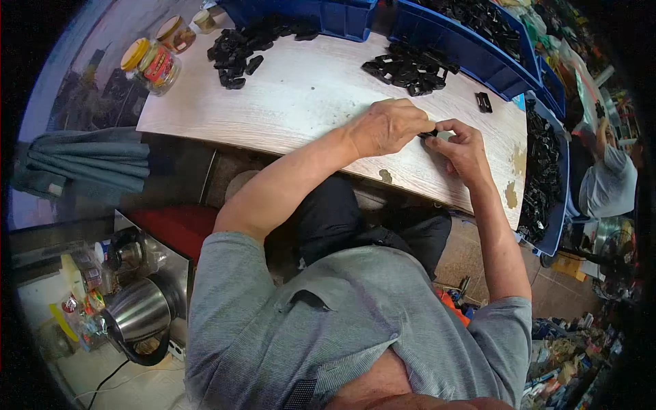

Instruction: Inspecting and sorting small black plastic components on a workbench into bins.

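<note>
Though laden with black parts (482,22), blue bin (459,56) beyond hands (396,127) (463,146) closed on black piece (428,134).

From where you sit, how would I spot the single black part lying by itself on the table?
Start with the pale table and find the long blue bin at its far right. In front of that bin, beyond the right hand, lies a small black part. Unlike those in the black heap to its left, it touches no other part.
</note>
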Tool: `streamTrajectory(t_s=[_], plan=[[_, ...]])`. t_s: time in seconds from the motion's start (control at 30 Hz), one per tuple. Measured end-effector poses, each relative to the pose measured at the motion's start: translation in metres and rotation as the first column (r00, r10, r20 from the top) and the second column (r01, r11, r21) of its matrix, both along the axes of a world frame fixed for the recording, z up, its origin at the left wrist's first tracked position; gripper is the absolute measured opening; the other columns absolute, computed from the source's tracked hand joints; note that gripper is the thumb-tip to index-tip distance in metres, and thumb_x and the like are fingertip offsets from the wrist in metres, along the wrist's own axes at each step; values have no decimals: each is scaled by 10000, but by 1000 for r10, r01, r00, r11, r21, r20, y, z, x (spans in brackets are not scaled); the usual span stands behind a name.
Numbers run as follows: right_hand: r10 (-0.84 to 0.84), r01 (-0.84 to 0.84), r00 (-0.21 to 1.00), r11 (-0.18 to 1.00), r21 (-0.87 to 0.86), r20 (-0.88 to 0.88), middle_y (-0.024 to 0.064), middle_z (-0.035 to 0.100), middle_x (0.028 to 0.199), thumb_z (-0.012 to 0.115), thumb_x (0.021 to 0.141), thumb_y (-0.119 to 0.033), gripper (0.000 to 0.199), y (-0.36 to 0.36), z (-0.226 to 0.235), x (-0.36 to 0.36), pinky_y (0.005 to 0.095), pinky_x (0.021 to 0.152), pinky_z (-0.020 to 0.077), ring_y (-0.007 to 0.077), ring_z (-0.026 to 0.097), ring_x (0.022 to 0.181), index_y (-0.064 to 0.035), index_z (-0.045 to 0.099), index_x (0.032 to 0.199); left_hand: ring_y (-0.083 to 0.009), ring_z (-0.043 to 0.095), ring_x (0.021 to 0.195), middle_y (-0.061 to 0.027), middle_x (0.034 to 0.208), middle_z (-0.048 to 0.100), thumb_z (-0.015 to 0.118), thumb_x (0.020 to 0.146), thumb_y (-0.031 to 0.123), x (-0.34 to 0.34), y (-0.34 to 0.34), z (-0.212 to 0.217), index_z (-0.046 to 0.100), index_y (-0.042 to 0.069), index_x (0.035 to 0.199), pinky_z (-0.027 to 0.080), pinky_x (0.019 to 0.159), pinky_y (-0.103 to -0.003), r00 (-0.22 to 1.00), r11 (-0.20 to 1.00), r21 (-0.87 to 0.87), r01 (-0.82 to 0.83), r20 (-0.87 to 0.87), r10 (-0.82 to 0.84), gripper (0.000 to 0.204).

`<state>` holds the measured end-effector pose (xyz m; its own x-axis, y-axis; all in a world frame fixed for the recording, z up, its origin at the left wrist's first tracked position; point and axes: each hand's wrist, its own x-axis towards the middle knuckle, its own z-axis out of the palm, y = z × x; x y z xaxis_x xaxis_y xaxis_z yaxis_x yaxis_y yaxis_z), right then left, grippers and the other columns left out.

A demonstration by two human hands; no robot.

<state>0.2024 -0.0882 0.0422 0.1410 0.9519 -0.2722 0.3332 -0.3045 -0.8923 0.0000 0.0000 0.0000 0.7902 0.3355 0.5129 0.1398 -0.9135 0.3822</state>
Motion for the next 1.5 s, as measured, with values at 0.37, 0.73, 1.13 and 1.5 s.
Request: streamTrajectory(t_s=[0.37,0.73,1.13,1.5], plan=[[55,-53,995,998,-22,86,-16,593,586,803,839,-130,253,2,11,-7,249,369,298,72,446,380,-48,686,1048,-238,655,1113,-29,1196,723,686,915,129,-8,-19,9,716,118,1208,496,884,-394,979,967,181,-182,-58,195,294],[-265,259,951,964,-58,-158,-29,499,557,828,810,-149,223,-8,15,13,269,393,398,92,460,408,-71,682,960,-412,576,1197,-213,1291,652,603,907,121,-102,121,-18,642,-10,1273,466,1043,-476,599,468,417,-779,275,752,390],[-754,780,625,615,117,-204,69,580,688,837,825,-240,479,-5,10,146,401,537,602,214,626,540,-58,660,1230,-362,670,972,-150,1091,725,663,902,89,-92,102,-11,692,50,1109,536,869,-441,759,702,304,-644,138,637,213],[-553,534,801,833,141,229,70,638,676,892,753,-225,458,54,-1,86,350,406,465,182,571,471,-13,694,1108,-374,656,969,-155,1052,730,668,913,95,-93,106,-13,667,73,1137,522,873,-446,738,704,231,-671,127,662,226]])
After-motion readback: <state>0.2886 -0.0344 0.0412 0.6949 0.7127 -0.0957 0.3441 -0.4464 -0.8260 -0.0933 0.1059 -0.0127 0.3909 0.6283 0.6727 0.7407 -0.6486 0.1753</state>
